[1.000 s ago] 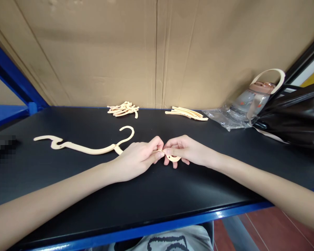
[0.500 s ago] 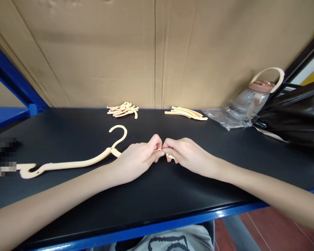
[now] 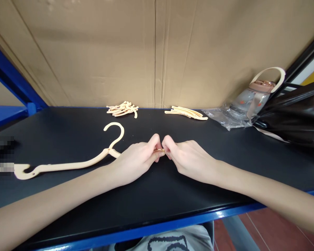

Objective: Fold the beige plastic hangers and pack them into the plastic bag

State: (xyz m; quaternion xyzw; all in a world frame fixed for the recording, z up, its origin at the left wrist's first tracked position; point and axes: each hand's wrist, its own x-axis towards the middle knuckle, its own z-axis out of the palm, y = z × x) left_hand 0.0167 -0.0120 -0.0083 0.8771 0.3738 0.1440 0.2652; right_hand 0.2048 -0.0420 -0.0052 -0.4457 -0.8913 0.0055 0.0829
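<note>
A cream plastic clothes hanger (image 3: 75, 166) lies across the black table, its curved hook pointing away from me. A notch is cut near its left end. The other arm of the hanger runs under my left hand (image 3: 136, 160), whose fingers are closed on it, and a small cream tip shows past the thumb. Right against that tip, my right hand (image 3: 189, 157) is closed in a pinch with its thumb bent. The cream piece within its fingers is now almost wholly hidden. Both hands almost touch, just above the tabletop.
At the back lie a pile of short cream pieces (image 3: 122, 109) and a bundle of longer cream strips (image 3: 185, 113). A clear bottle (image 3: 251, 99) with a handle stands on crinkled plastic (image 3: 227, 116), beside a black bag (image 3: 295, 118). Cardboard (image 3: 94, 52) walls the back.
My right hand has turned, its thumb now bent upward, and the cream piece in it has gone out of sight. The hanger has shifted slightly left.
</note>
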